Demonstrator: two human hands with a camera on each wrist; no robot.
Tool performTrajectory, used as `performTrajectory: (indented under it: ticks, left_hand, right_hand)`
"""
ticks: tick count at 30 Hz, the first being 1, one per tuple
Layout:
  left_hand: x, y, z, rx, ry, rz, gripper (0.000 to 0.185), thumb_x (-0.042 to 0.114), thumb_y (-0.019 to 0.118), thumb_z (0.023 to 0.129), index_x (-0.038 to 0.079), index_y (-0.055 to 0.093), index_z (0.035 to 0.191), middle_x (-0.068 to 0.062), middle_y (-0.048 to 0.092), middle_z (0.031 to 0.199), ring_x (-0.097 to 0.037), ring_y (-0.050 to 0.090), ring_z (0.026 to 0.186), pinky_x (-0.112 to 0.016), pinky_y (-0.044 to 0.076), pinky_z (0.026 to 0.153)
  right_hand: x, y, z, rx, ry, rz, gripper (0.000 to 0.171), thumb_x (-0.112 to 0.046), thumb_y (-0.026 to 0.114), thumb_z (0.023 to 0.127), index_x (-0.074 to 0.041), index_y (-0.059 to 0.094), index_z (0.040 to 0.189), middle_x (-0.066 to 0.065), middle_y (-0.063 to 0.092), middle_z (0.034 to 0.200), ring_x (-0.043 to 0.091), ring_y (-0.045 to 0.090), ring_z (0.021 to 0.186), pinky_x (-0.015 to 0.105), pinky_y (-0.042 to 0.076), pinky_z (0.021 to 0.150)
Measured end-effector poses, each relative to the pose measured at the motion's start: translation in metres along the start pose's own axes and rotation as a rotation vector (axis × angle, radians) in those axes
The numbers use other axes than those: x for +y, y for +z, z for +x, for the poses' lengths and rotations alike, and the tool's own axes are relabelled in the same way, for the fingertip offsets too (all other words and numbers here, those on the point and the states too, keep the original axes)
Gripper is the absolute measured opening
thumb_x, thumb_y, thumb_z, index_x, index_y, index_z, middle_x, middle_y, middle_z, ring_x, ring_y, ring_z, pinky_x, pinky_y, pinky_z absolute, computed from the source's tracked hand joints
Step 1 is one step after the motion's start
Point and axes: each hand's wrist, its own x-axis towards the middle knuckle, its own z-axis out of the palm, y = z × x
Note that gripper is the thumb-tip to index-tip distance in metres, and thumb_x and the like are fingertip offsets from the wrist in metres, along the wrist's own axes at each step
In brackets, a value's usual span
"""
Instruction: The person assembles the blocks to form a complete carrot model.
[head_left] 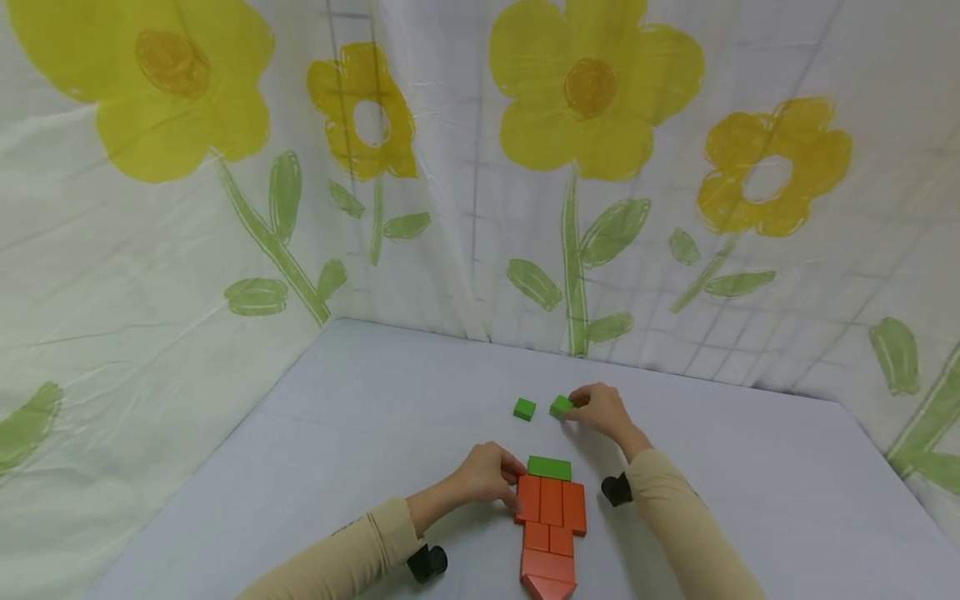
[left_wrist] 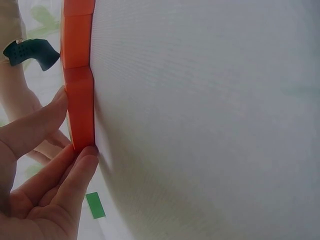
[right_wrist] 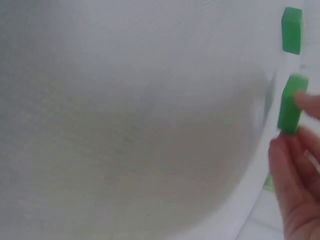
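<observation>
In the head view, my left hand (head_left: 483,477) rests at the left edge of a flat layout of wooden blocks. Its thumb and fingertips span the ends of the leftmost orange-red block (head_left: 528,498), also seen as an orange block (left_wrist: 80,110) in the left wrist view. Farther up the table my right hand (head_left: 604,412) pinches a small green block (head_left: 559,406) between thumb and fingers; the right wrist view shows this green block (right_wrist: 291,107) slightly blurred. A second small green block (head_left: 525,408) lies just left of it. One longer green block (head_left: 550,468) tops the layout.
Below the tall blocks come two small orange blocks (head_left: 537,537), a wider red block (head_left: 548,567) and a red triangular block (head_left: 550,586) near the frame's bottom. A white sheet (head_left: 420,275) with painted flowers hangs behind the pale tabletop (head_left: 337,433).
</observation>
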Motion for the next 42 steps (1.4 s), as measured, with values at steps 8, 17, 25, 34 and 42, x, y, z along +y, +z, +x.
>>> performTrajectory:
  ticks: [8, 17, 25, 34, 42]
  left_hand:
    - [0.0, -0.001, 0.0, -0.005, -0.002, 0.005, 0.038, -0.003, 0.087, 0.064, -0.004, 0.073, 0.099, -0.008, 0.072, 0.087, -0.015, 0.065, 0.079, -0.028, 0.055, 0.07]
    - [-0.001, -0.002, 0.0, -0.002, 0.013, 0.001, 0.038, -0.003, 0.087, 0.064, -0.005, 0.073, 0.098, -0.009, 0.072, 0.088, -0.016, 0.067, 0.08, -0.027, 0.056, 0.07]
    - [0.001, -0.002, -0.002, -0.006, 0.022, 0.002, 0.037, -0.003, 0.087, 0.064, -0.005, 0.073, 0.099, -0.01, 0.072, 0.088, -0.017, 0.067, 0.08, -0.026, 0.056, 0.069]
    - [0.001, -0.001, -0.002, -0.006, 0.019, 0.001, 0.038, -0.003, 0.087, 0.064, -0.005, 0.073, 0.1, -0.009, 0.072, 0.09, -0.018, 0.067, 0.082, -0.027, 0.056, 0.07]
    - [0.002, -0.001, -0.001, -0.006, 0.023, -0.007, 0.037, -0.004, 0.086, 0.064, -0.006, 0.073, 0.099, -0.009, 0.072, 0.088, -0.018, 0.066, 0.08, -0.029, 0.056, 0.07]
  right_hand:
    - [0.005, 0.004, -0.006, -0.193, -0.155, 0.128, 0.031, -0.014, 0.078, 0.08, 0.0, 0.072, 0.107, 0.007, 0.071, 0.096, 0.018, 0.065, 0.087, 0.033, 0.054, 0.075]
    - [-0.004, 0.012, -0.005, -0.328, -0.302, 0.141, 0.03, -0.011, 0.077, 0.08, 0.001, 0.072, 0.106, 0.01, 0.072, 0.1, 0.021, 0.067, 0.092, 0.034, 0.055, 0.08]
    - [-0.016, 0.015, -0.004, -0.412, -0.341, 0.116, 0.029, -0.006, 0.076, 0.08, 0.003, 0.071, 0.108, 0.01, 0.072, 0.103, 0.021, 0.067, 0.093, 0.031, 0.056, 0.08]
    - [-0.019, 0.016, -0.005, -0.46, -0.362, 0.122, 0.03, -0.002, 0.076, 0.08, 0.004, 0.071, 0.108, 0.012, 0.071, 0.104, 0.024, 0.068, 0.096, 0.03, 0.055, 0.082]
    - [-0.02, 0.015, -0.007, -0.479, -0.353, 0.143, 0.029, 0.001, 0.073, 0.081, 0.005, 0.07, 0.109, 0.013, 0.071, 0.106, 0.026, 0.066, 0.099, 0.034, 0.054, 0.086]
